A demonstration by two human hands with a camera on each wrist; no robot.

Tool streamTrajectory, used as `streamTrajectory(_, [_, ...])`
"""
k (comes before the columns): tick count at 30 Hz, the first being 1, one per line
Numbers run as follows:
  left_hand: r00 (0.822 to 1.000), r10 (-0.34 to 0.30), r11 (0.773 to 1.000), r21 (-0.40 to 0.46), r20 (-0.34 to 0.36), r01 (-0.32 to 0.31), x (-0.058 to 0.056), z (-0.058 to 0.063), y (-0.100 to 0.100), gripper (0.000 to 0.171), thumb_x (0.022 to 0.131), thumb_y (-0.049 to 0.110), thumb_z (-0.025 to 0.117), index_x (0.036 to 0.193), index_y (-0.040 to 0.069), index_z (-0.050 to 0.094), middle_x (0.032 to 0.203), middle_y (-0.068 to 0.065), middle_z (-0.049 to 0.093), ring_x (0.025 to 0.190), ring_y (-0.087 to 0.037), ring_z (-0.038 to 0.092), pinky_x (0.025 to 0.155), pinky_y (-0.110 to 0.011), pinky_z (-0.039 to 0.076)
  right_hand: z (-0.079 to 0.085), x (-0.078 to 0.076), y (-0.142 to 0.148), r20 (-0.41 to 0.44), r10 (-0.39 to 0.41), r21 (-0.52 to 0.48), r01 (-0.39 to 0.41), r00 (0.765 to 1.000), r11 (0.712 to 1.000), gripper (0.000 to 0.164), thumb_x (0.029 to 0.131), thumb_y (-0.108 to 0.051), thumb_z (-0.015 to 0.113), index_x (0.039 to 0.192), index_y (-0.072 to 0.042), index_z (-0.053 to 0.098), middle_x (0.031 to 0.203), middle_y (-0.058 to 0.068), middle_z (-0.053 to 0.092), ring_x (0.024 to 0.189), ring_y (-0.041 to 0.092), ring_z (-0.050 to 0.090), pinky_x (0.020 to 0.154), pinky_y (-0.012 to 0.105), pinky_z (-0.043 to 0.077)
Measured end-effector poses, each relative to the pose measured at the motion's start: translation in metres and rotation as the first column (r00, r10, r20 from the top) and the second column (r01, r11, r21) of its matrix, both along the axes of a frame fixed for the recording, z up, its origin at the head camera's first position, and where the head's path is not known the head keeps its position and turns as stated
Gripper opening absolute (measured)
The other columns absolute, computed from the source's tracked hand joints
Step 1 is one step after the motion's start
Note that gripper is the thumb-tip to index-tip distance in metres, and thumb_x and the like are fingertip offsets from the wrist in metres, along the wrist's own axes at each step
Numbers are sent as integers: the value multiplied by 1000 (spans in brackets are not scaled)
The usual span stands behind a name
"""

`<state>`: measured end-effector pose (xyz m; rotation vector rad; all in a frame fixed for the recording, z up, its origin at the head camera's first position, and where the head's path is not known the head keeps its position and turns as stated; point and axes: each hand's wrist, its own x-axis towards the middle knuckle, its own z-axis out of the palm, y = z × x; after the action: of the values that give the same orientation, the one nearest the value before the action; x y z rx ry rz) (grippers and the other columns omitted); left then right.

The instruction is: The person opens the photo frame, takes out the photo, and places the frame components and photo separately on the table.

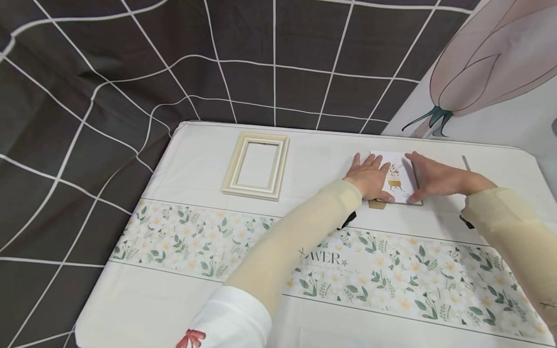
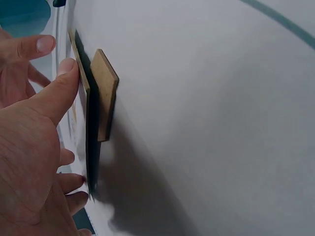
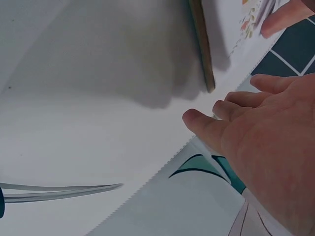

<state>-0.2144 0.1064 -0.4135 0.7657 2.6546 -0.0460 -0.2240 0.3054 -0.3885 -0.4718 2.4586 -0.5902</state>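
Observation:
A white card with a drawing of a potted plant lies on a thin board at the back right of the table. My left hand rests spread over the card's left side, thumb along its front edge. Beneath the board, a small brown flap sticks out toward the front. At the card's right edge is my right hand, fingers by the far corner and thumb by the near one. In the right wrist view its fingers are extended beside the board's end.
An ivory picture frame lies flat on the table, left of the hands. To the right of my right hand is a slim, pointed metal tool. The white tablecloth has a floral band across it; a dark checked cloth hangs behind.

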Motion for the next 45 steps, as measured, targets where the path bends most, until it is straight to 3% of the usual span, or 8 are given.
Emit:
streamTrajectory(9, [1000,-11,1000,0,-6,11,0,-1,-11,100,86,79,47,163,27,11,169,2,3,154,-14,-2,124,-43,-6,-3,1,-2,34,-18,-5,18,999,1000,125,71,-16,89,154,12,0,157,41,0,145,59,2,113,73,8])
streamTrajectory(18, [1000,-15,1000,20,11,14,-2,-1,-27,98,88,76,52,163,23,17,169,-1,8,155,-17,1,123,-45,-7,-6,2,0,7,-6,-31,6,1000,1000,123,70,-11,89,156,7,3,157,39,7,142,56,11,110,76,14])
streamTrajectory(34, [999,-36,999,38,22,35,-5,-7,-58,98,89,72,54,163,20,16,170,-4,5,155,-21,0,123,-48,-7,-9,-1,-13,6,15,16,-15,1000,1000,126,70,-16,90,153,14,0,156,41,7,139,56,17,112,73,16])
streamTrajectory(45, [999,-45,998,53,26,43,-6,-9,-74,97,90,70,55,163,18,18,170,-5,6,155,-22,-2,123,-49,-8,-10,0,-16,1,50,9,-50,999,999,120,76,-22,88,152,17,4,156,39,8,139,53,19,112,72,18])
